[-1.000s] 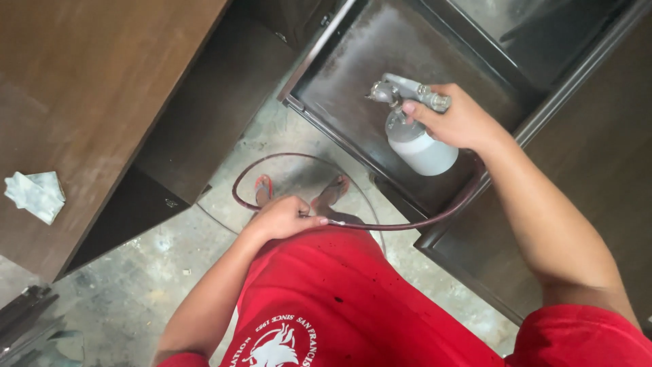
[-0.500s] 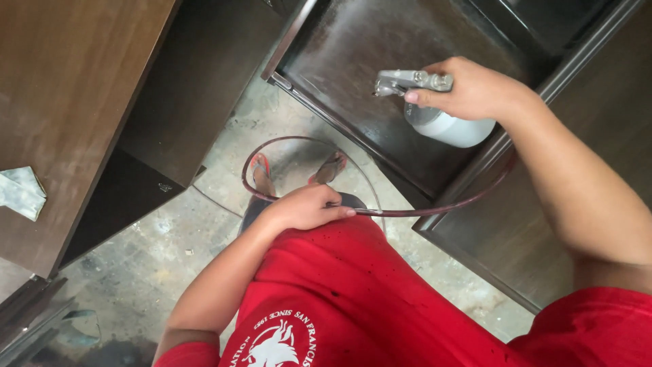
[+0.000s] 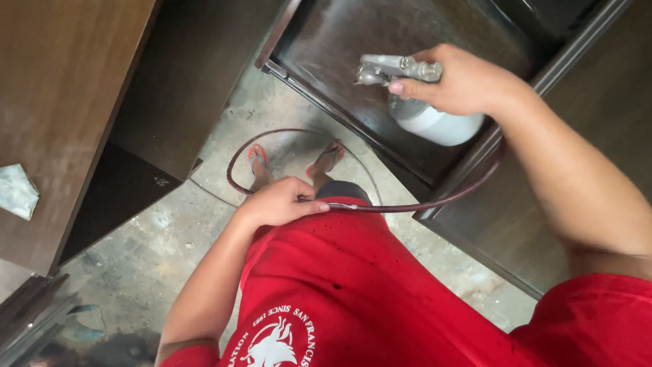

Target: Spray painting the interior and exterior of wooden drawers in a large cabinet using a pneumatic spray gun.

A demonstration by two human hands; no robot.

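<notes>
R hand [image 3: 468,85] grips 1 spray gun [image 3: 401,71]; L hand [image 3: 278,202] pinches 1 hose [image 3: 435,202].

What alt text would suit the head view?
Seen from above, a person's right hand holds a spray gun with a white cup over a dark panel, while the left hand grips its hose at the waist.

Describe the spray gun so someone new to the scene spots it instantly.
Start at the dark recessed panel at the top of the view. Over it, the right hand grips the spray gun: a grey metal head with a white cup hanging beneath. It is the only metal tool, joined to the reddish-brown hose the left hand holds.
</notes>
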